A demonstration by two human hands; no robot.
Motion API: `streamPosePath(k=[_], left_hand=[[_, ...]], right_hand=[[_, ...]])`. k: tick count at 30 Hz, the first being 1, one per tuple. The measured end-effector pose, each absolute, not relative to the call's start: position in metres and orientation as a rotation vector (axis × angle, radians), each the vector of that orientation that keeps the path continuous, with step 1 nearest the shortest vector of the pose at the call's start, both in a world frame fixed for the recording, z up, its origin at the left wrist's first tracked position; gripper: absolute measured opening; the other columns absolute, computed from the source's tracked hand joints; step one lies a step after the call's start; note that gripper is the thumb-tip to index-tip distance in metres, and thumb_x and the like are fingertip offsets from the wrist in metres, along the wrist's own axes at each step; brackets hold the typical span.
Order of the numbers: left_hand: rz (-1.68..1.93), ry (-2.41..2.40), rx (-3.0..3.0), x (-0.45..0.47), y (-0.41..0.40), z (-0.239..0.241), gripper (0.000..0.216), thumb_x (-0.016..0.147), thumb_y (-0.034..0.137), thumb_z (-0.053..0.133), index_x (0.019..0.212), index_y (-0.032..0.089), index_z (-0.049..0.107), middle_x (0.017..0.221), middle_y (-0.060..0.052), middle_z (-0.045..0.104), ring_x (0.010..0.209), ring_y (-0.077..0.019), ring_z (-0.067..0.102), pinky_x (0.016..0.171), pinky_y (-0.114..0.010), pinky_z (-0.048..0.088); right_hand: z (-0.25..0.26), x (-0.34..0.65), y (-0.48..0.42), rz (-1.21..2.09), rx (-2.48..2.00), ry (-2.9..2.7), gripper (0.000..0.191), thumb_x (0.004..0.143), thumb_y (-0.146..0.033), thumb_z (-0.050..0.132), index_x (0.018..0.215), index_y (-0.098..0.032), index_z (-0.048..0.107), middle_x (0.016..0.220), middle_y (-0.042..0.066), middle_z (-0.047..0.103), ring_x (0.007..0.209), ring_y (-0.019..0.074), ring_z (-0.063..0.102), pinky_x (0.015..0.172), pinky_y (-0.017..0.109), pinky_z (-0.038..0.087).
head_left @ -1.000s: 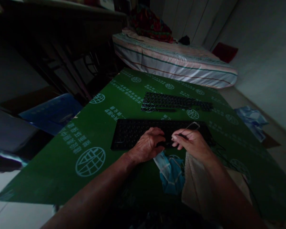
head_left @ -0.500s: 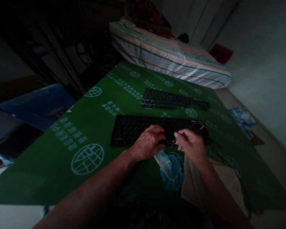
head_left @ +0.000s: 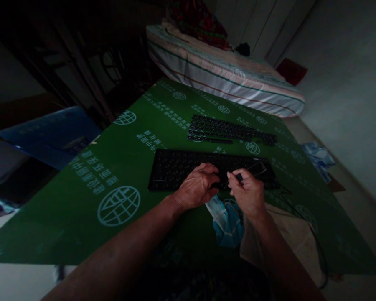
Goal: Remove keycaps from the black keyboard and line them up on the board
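Observation:
A black keyboard (head_left: 169, 169) lies flat on the green tabletop (head_left: 62, 217). My left hand (head_left: 196, 186) rests on its near edge, fingers bent over the keys and thumb low at the front. Closed around the dark handle of a wire keycap puller (head_left: 239, 177) is my right hand (head_left: 249, 194), just above the keyboard's right half. One wire loop sticks out beyond that hand; the other end is hard to make out against the dark keys. Behind the keyboard, loose black keycaps (head_left: 219, 126) lie in rows, with a long bar-shaped key along their near side.
A blue checked cloth (head_left: 228, 228) and a beige cloth (head_left: 291, 230) lie at the table's near side. The keyboard's black cable (head_left: 296, 212) curves down the right. A bed (head_left: 225, 79) stands beyond the far edge, and a blue panel (head_left: 53, 133) is at left.
The right hand and keycap puller have shifted slightly left, and the wire loop has turned a little. My left hand stays on the keyboard. The whole view has moved slightly.

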State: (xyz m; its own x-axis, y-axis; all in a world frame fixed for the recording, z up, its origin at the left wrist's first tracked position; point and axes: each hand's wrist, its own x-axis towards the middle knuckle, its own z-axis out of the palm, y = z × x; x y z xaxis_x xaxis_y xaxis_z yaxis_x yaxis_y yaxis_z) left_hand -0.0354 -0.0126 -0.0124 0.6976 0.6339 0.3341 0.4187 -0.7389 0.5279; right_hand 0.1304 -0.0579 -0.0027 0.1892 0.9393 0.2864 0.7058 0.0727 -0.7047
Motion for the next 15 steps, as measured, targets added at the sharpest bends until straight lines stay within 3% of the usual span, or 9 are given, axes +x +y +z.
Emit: streamPosePath(k=[15], left_hand=[[0.693,0.816,2.523,-0.0344,-0.0124,-0.0134,0.016,0.074,0.016,0.061,0.088,0.014,0.067,0.109,-0.010,0.060,0.110,-0.0250,0.049,0.097,-0.039,0.039]], right_hand=[[-0.0034,0.1216,-0.0495,0.153,-1.742,-1.829,0.024,0.085,-0.036,0.044,0.079,-0.017,0.058,0.046,0.000,0.054,0.038,0.0119,0.052,0.041,0.019,0.033]])
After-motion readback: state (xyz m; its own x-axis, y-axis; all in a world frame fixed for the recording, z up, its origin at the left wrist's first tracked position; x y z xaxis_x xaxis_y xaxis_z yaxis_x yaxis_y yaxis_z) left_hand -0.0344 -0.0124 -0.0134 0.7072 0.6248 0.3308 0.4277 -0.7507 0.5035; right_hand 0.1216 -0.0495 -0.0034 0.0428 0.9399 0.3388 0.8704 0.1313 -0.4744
